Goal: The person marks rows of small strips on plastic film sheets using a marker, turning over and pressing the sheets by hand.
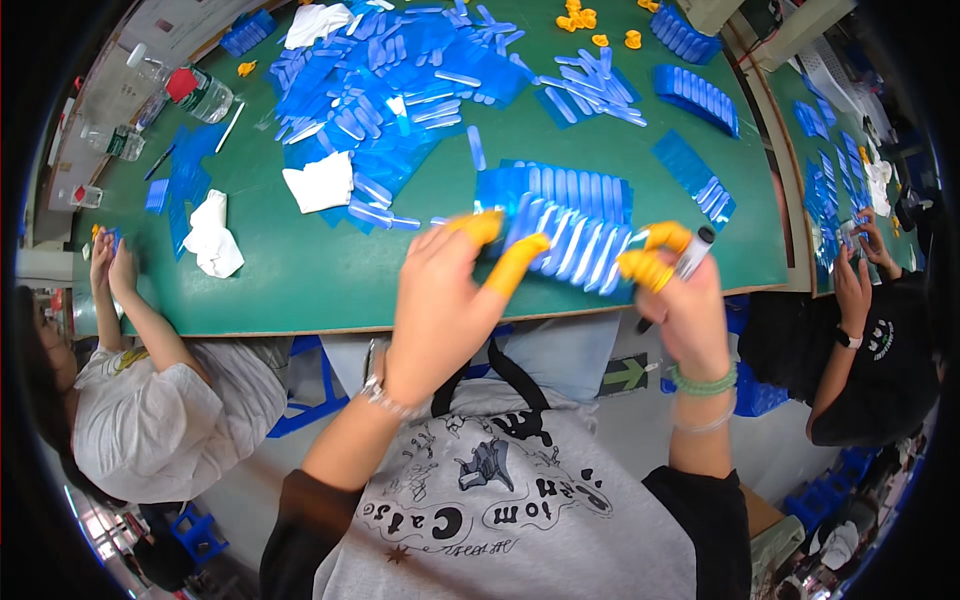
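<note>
Yellow finger cots cover several fingertips of both my hands. My left hand (440, 300) is closed on the left end of a blue film strip (572, 248) that carries a row of shiny, clear oblong pieces. The strip's right end is between the fingers of my right hand (695, 305), which also holds a black-capped marker pen (692, 258) slanting through the grip. The strip is tilted just above the table's near edge. Right behind it, on the green table (330, 285), lies another blue strip (580, 190) with similar oblong pieces, partly hidden.
A large heap of blue film and oblong pieces (400, 85) spreads behind my hands. White cloths (212, 238), plastic bottles (200, 95), loose yellow finger cots (577, 18) and stacked blue strips (697, 98) lie around. Co-workers sit at left (170, 410) and right (870, 340).
</note>
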A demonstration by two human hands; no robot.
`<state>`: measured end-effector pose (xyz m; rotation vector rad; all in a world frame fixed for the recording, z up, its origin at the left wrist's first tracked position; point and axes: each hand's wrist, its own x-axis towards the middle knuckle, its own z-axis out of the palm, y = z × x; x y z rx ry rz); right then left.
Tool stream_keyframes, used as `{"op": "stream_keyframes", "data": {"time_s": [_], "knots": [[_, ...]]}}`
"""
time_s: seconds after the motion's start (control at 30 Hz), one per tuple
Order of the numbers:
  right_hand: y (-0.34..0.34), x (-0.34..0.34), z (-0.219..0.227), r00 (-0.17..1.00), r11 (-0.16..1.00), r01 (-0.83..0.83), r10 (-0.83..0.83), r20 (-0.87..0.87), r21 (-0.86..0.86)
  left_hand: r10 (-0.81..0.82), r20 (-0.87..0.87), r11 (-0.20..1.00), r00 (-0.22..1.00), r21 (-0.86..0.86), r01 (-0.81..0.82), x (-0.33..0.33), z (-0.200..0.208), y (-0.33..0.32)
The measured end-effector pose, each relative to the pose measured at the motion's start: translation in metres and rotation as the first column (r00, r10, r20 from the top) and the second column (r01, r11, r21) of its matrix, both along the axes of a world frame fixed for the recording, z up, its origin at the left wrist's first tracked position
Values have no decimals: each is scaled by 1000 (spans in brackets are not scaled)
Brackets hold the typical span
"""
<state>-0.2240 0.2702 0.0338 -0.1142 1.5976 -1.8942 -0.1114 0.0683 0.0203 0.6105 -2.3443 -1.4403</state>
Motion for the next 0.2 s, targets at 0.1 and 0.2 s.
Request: {"op": "stream_keyframes", "data": {"time_s": [0.1,0.2], "knots": [[-13,-29,5,958,969,54,17,-285,240,-70,-205,671,976,-734,-105,-26,-9,-10],[-18,-56,-19,865,911,45,169,-472,410,-3,-137,595,991,-796,-108,-19,-11,-20]]}}
